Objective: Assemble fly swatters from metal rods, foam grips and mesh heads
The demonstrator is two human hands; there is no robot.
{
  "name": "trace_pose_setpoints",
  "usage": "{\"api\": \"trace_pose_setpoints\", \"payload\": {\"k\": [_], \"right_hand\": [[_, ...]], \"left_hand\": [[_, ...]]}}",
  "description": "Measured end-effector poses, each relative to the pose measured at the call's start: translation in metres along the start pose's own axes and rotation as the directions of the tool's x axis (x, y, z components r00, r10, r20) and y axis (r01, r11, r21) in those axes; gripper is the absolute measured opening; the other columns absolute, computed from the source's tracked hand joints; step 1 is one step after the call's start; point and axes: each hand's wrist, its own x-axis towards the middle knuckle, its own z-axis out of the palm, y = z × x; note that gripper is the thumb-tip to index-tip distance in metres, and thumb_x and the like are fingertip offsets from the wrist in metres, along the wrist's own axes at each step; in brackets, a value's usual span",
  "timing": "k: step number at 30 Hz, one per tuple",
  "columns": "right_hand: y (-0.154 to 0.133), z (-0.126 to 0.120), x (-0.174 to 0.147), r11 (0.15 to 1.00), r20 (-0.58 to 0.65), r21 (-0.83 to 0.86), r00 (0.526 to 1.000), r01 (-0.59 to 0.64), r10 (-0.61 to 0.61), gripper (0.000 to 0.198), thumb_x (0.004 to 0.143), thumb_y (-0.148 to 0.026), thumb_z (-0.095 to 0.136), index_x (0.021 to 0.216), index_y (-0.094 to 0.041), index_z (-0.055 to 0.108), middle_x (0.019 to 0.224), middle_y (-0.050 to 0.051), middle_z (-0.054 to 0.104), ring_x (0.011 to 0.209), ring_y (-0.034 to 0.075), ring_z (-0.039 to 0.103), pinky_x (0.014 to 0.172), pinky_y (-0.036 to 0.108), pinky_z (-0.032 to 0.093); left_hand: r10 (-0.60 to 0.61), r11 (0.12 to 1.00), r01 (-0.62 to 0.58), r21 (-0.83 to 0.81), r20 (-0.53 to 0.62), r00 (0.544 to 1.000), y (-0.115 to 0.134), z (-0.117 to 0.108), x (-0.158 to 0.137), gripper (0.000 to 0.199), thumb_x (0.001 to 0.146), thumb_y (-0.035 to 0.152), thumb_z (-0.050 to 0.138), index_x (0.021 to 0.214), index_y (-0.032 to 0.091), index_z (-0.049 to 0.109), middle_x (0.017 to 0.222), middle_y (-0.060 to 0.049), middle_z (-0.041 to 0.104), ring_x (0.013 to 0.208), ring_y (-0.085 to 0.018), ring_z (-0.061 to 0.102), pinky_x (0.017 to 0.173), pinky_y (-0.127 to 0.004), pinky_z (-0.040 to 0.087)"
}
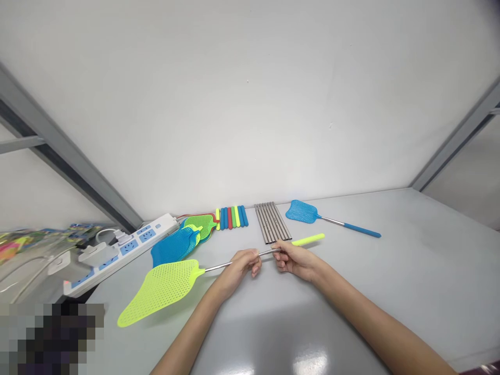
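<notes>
1. Pale wall (250, 114) behind, metal posts at either side; grey bench (414, 271) in front of me.
2. Far left on the bench: white power strip (128, 247) with plugs in it, plastic packets (23, 250) beyond.
3. Yellow-green swatter (198, 272) lies across both my hands, head (160, 291) out to my left and seemingly just above the bench.
4. My left hand (240, 264) has its fingers closed around the metal rod (219, 266), partway along.
5. My right hand (296, 258) pinches at or near the place where rod and yellow handle (308, 240) meet. My fingers cover that joint; cannot tell how far the rod sits inside.
6. Progress, as I judge it: this piece has head, rod and handle in line, so it looks nearly whole, pending that joint.
7. Blue swatter (332, 221), back right, flat on the bench: all three parts joined, looks finished.
8. Loose parts, apparently unused: overlapping heads (174, 247), mostly blue and green, left; coloured handles (230, 217) in a row near the wall; bare rods (272, 223) side by side, just beyond my right fingers.
9. By that count, most of the parts look unjoined.
</notes>
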Motion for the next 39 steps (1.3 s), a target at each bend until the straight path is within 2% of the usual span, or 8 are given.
{"api": "trace_pose_setpoints", "payload": {"k": [11,20,39], "right_hand": [[-0.001,0.0,-0.002,1.0,-0.008,0.004,1.0,0.004,-0.004,0.02,0.067,-0.024,0.051,0.05,-0.015,0.042,0.041,-0.007,0.031,0.04,0.006,0.033,0.044,0.021,0.026],[-0.002,-0.001,-0.002,0.999,-0.001,0.031,1.0,0.02,-0.02,0.019,0.066,-0.023,0.052,0.052,-0.016,0.041,0.044,-0.006,0.037,0.04,0.006,0.034,0.045,0.021,0.027],[-0.006,-0.004,-0.004,0.999,-0.019,0.04,1.0,0.025,-0.024,0.02,0.067,-0.023,0.052,0.052,-0.016,0.039,0.043,-0.007,0.034,0.04,0.006,0.033,0.045,0.021,0.027]], "left_hand": [[0.002,1.0,-0.002,0.009,-0.012,1.0,0.003,-0.004,-0.002,0.032,0.079,0.032,0.033,0.052,0.016,0.039,0.051,0.002,0.038,0.05,-0.01,0.037,0.055,-0.024,0.032],[0.004,1.0,-0.004,0.02,-0.022,1.0,0.008,-0.009,-0.004,0.031,0.078,0.032,0.035,0.053,0.016,0.038,0.051,0.002,0.038,0.05,-0.01,0.037,0.054,-0.024,0.031],[0.011,1.0,-0.011,0.017,-0.03,0.999,0.011,-0.015,-0.005,0.03,0.078,0.032,0.036,0.052,0.016,0.037,0.051,0.002,0.039,0.05,-0.01,0.037,0.054,-0.025,0.031]]}}
